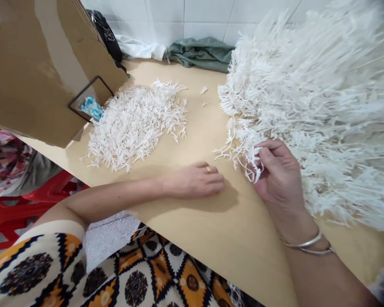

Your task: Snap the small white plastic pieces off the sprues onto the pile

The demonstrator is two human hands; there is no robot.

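My right hand pinches a small clump of white branched strands, plastic-looking, between thumb and fingers at the edge of a big heap. That heap of long white strands fills the right side of the table. Palm down on the tan tabletop, my left hand lies with its fingers bent and close together. Its fingertips curl under, so whatever may be in them is hidden. Beyond my left forearm is a lower pile of short white pieces. A few loose bits lie between the two heaps.
A cardboard box stands at the left, with a clear bag of blue pieces by its side. Dark green cloth and white cloth lie along the tiled wall. Red stools and part of another person show at the left.
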